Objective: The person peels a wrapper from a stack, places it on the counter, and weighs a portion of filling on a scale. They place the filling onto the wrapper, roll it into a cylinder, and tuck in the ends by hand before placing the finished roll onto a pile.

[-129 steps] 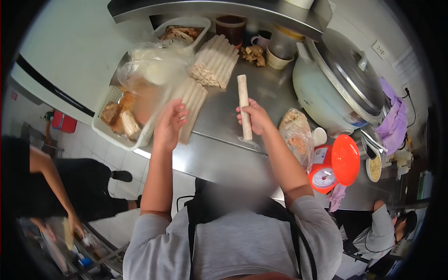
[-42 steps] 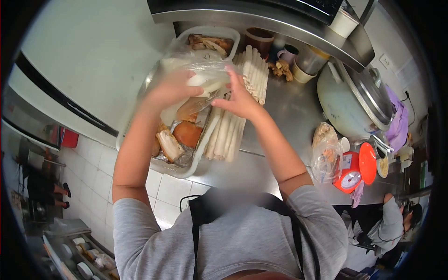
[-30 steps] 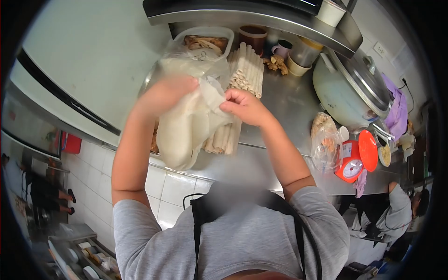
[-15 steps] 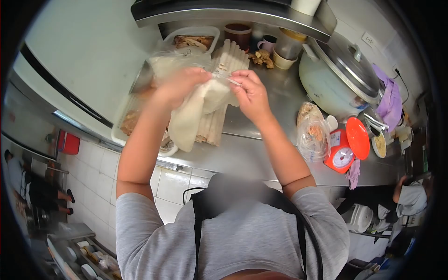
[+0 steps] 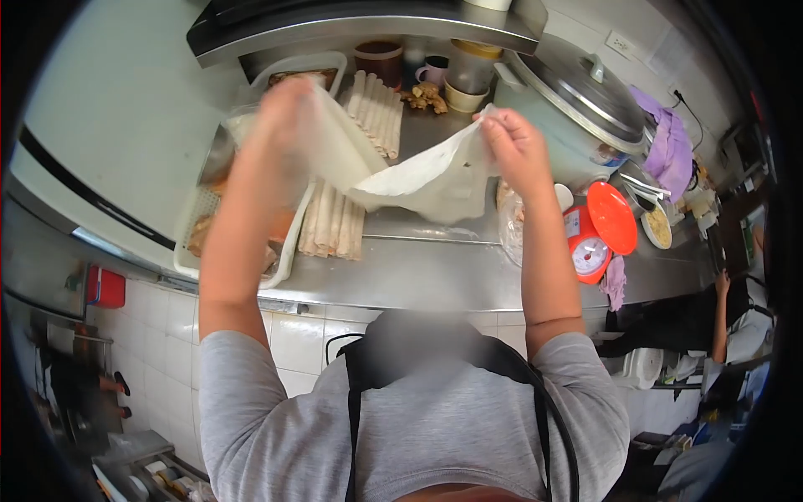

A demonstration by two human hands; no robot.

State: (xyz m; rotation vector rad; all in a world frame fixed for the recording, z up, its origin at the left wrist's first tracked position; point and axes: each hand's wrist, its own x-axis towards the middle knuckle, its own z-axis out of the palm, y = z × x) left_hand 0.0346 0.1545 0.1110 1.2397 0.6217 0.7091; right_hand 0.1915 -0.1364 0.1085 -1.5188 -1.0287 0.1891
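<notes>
A thin, pale spring roll wrapper [image 5: 435,180] hangs stretched between my two hands above the steel counter, sagging in the middle. My right hand [image 5: 517,146] pinches its upper right corner between thumb and fingers. At the other end, my left hand [image 5: 286,113] is smeared by motion, its fingers closed on the wrapper's upper left edge. Behind and below the sheet lie rows of uncooked spring rolls [image 5: 332,222], side by side; the wrapper covers part of them. Left of these, partly behind my left forearm, stands a white basket [image 5: 186,243] with brownish food in it.
A big lidded pot [image 5: 565,125] stands back right, with a red kitchen scale [image 5: 590,251] in front. Ginger [image 5: 425,98] lies by a yellow-lidded container [image 5: 473,67]. A steel shelf [image 5: 368,38] overhangs the back. A person [image 5: 728,318] is at far right.
My hands have moved apart, the right one rightward, spreading the wrapper that hung bunched between them. The camera view has shifted, so the counter items appear further left.
</notes>
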